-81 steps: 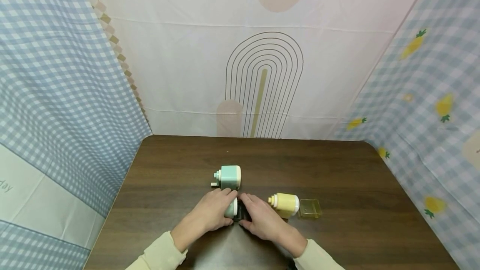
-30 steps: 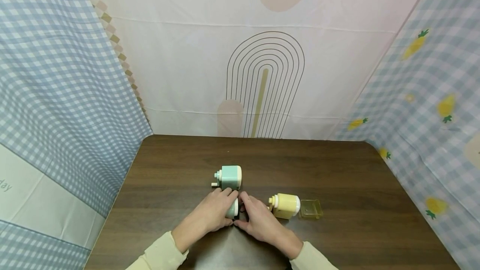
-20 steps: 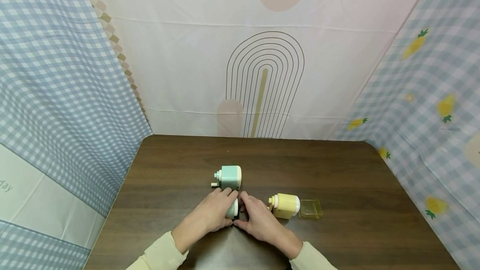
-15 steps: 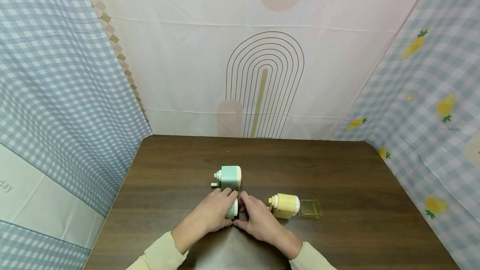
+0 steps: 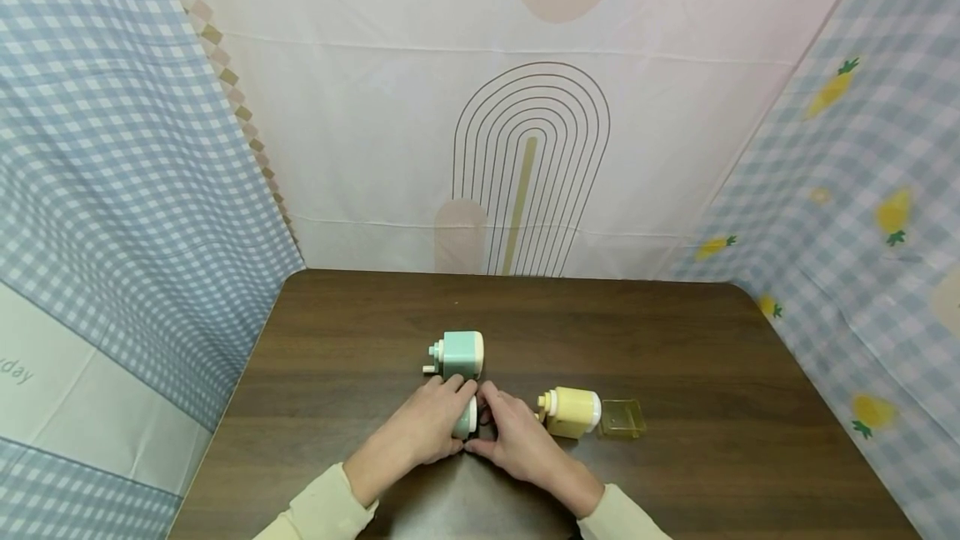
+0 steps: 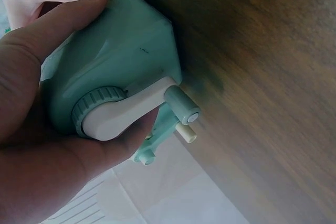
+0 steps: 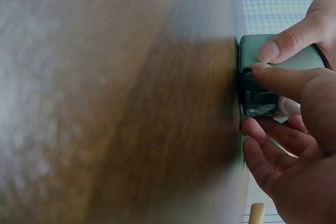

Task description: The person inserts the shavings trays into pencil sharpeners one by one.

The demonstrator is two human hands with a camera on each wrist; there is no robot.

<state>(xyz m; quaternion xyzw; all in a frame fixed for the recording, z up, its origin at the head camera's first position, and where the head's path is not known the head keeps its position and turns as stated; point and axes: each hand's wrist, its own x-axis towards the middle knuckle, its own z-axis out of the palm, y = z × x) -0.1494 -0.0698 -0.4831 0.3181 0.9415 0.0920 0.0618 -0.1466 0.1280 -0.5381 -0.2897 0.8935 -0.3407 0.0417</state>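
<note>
My left hand [image 5: 426, 423] grips a dark green hand-crank pencil sharpener [image 6: 126, 35] low over the table, thumb along its body. Its pale crank arm [image 6: 126, 109] ends in a green knob beyond the fingers. The right hand [image 5: 521, 440] sits at the sharpener's other end, thumb on one side and fingers on the other. Between them is a dark see-through shavings drawer [image 7: 257, 97], lying almost flush with the sharpener's body in the right wrist view. Both thumbs come close together at the body's edge. Part of the sharpener is hidden under the left hand.
Just beyond the hands stands a mint crank sharpener [image 5: 461, 352]. To the right is a yellow sharpener [image 5: 572, 411], with a see-through yellow drawer [image 5: 642, 418] beside it. The brown table [image 5: 360, 307] meets cloth hangings at its back and sides.
Since 2.7 seconds ago, the right hand has moved slightly left toward the sharpener and the dark drawer has slid into its body. Over the last second both hands barely move.
</note>
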